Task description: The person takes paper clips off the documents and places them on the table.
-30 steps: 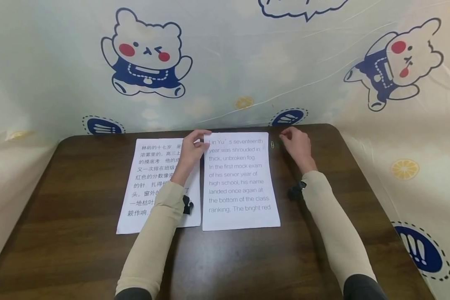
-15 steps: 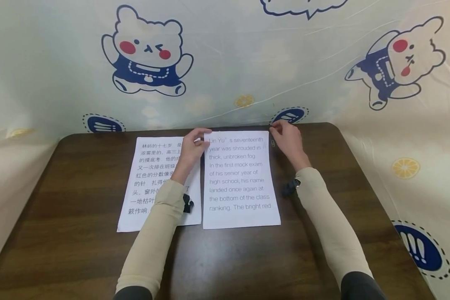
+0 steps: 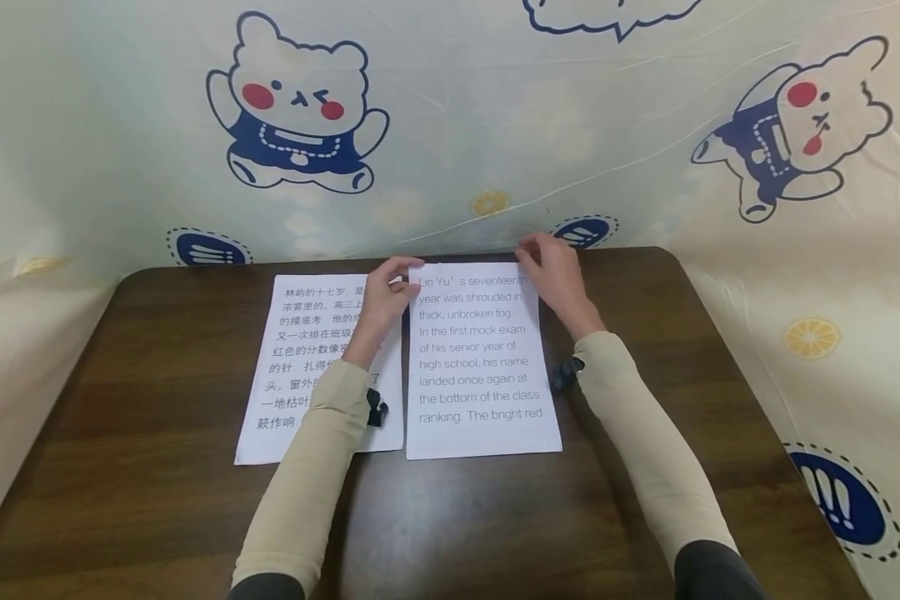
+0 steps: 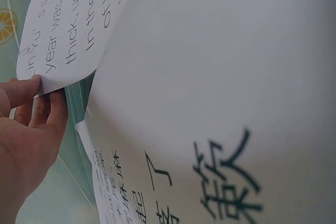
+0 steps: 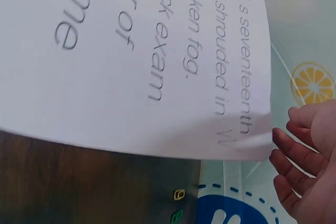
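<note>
My left hand pinches the top left corner of a white sheet with printed English text. In the left wrist view the thumb lies over that corner and the fingers are behind it. At the sheet's top right corner is my right hand. The right wrist view shows its loosely bent fingers right at the paper's edge, the thumb apart from them. A second sheet with Chinese text lies to the left, partly hidden under my left forearm. Near the English sheet are a yellow paper clip and a green paper clip.
Both sheets are near the back of a dark wooden table. Right behind the table's far edge hangs a pale curtain printed with bears and orange slices. Each wrist wears a small black camera, such as the right one.
My right hand has moved left from beside the paper clips to the English sheet's top right corner. My left hand has kept its pinch on the other corner.
</note>
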A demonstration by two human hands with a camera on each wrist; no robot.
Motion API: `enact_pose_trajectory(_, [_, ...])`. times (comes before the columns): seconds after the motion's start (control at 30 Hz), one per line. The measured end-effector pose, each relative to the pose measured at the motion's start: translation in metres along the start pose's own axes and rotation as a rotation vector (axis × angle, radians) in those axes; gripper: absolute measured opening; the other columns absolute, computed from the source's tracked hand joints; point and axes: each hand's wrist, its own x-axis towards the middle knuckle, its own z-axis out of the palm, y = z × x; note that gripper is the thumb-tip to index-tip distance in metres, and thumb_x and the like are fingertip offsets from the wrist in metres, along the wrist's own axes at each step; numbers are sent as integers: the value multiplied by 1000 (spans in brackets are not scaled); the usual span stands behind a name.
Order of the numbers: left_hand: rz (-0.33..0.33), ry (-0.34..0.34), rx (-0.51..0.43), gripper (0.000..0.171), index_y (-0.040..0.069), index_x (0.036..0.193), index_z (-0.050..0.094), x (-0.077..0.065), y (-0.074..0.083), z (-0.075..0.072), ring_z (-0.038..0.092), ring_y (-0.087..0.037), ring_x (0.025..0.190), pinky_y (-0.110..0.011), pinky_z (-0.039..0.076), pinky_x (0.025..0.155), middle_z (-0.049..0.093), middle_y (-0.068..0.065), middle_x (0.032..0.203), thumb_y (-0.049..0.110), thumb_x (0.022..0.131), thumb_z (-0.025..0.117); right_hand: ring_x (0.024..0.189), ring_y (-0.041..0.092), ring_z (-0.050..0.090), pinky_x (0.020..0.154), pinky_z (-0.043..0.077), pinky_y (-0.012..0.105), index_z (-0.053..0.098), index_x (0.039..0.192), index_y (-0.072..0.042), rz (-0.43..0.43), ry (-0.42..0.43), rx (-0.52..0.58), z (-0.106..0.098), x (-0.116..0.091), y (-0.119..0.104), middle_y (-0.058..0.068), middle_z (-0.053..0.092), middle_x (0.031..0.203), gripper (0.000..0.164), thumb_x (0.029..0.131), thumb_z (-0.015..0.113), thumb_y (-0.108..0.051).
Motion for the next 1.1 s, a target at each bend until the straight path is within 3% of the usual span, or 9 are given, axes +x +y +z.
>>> enact_pose_trajectory(0.33, [-2, 0, 1, 41, 18, 129, 64, -1, 0, 1, 70, -28, 97, -22, 55, 82, 61, -11, 124, -3, 94, 62, 100, 26, 61, 89, 54, 40, 66, 123, -6, -60, -18, -23, 4, 5, -14, 13, 69, 113, 27, 101, 60, -21])
enact_pose_trajectory(0.6, [3, -1, 8, 42, 18, 129, 64, 1, -2, 2, 69, -26, 95, -22, 56, 82, 62, -10, 124, -4, 93, 62, 108, 25, 62, 98, 53, 40, 65, 125, -8, -51, -60, -28, 9, 5, -20, 12, 68, 120, 28, 101, 61, -22])
enact_pose_trajectory(0.73, [6, 4, 15, 42, 18, 128, 64, 2, -2, 3, 69, -24, 92, -21, 55, 81, 63, -10, 124, -4, 93, 63, 111, 25, 62, 101, 52, 40, 65, 125, -8, -90, -73, -65, 15, 7, -23, 11, 69, 121, 29, 100, 62, -23])
enact_pose_trajectory(1.1, [26, -8, -8, 42, 14, 128, 65, 3, -2, 3, 70, -34, 102, -22, 56, 85, 64, -13, 127, -7, 92, 62, 131, 28, 56, 118, 38, 43, 59, 138, -9, -180, -161, -160, 34, 9, -39, 10, 66, 135, 41, 101, 61, -25])
